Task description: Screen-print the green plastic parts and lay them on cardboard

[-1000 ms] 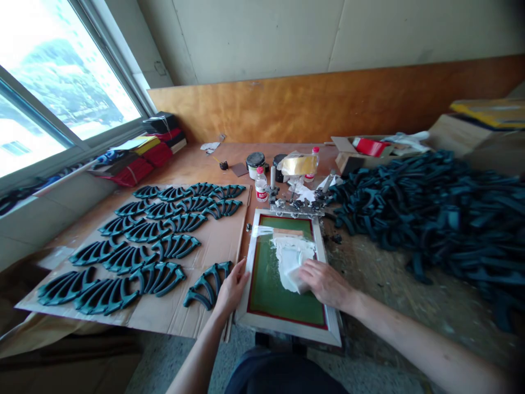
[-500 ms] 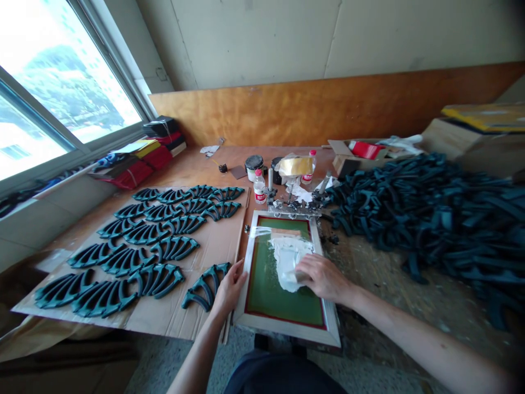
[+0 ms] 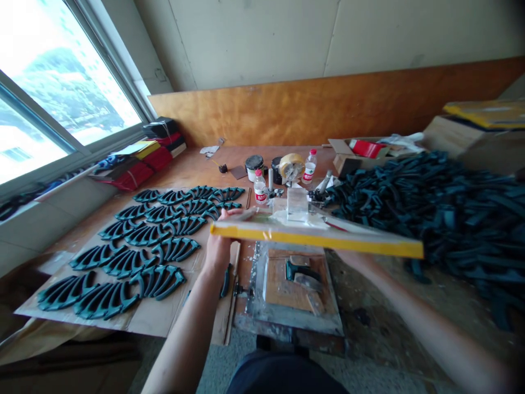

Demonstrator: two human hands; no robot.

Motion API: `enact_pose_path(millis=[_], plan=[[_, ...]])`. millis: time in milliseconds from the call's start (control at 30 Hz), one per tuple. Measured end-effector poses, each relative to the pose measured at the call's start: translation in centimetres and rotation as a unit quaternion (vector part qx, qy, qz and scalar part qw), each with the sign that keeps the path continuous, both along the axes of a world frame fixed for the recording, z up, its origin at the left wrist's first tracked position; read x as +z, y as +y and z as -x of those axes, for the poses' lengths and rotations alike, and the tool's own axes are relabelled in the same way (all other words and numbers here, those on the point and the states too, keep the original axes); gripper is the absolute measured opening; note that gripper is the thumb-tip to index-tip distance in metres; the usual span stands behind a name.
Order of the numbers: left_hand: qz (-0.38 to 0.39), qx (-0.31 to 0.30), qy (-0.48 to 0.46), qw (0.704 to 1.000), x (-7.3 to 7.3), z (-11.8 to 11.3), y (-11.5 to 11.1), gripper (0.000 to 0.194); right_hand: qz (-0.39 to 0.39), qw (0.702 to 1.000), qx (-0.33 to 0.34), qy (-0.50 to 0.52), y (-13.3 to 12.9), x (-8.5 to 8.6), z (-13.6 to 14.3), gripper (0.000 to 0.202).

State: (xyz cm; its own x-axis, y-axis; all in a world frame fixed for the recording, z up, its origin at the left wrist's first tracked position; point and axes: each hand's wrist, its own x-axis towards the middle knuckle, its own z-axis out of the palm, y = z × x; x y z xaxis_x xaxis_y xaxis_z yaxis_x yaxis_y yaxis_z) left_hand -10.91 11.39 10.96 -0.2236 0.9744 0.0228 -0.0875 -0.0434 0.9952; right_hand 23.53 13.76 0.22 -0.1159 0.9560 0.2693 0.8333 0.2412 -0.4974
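One frame raised | one green piece below | two bottles

Open gap beneath tilted frame

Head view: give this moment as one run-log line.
frame: near edge raised | left hand: gripping its left side | right hand: mostly hidden behind frame | green part: on board below

Your frame has a glossy edge; your part looks smooth plastic, its base matt wood, the sheet matt cardboard, the backboard glossy wood.
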Motion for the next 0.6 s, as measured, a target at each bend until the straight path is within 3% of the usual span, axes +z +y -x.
enact_pose_path(millis=[100,200,267,333,400,433,533,600], plan=[[-0.036,0.022,-0.016,0.999,1.9,-1.1,2.5,0.05,0.056,0.995,0.065,-0.052,-3.3,-3.8,2.4,0.034],[-0.062,0.046,-0.029,0.997,1.8,-2.0,2.6,0.051,0.111,0.985,0.059,-0.121,-5.0,-5.3,5.1,0.019],[-0.029,0.05,-0.035,0.998,-0.1,-2.9,0.6,0.053,0.153,0.982,0.027,-0.109,-5.4,-5.0,6.3,0.013],[0.102,-0.033,-0.037,0.994,-3.1,-4.4,-2.6,0.061,0.151,0.987,-0.007,-0.054,-6.2,-4.1,7.8,0.014],[0.267,-0.169,-0.054,0.947,-6.4,-6.2,-6.4,0.067,0.094,0.995,-0.028,-0.004,-7.7,-3.2,9.9,0.017],[0.299,-0.185,-0.085,0.933,-7.9,-7.1,-8.1,0.066,0.059,0.998,-0.017,0.008,-8.6,-2.7,11.2,0.017],[0.311,-0.105,-0.179,0.927,-10.8,-8.6,-11.3,0.06,-0.015,0.991,0.133,0.016,-10.6,-2.0,13.0,0.013],[0.303,-0.035,-0.185,0.934,-11.7,-7.5,-11.7,0.058,-0.047,0.974,0.222,0.006,-10.2,-2.1,10.4,0.02]])
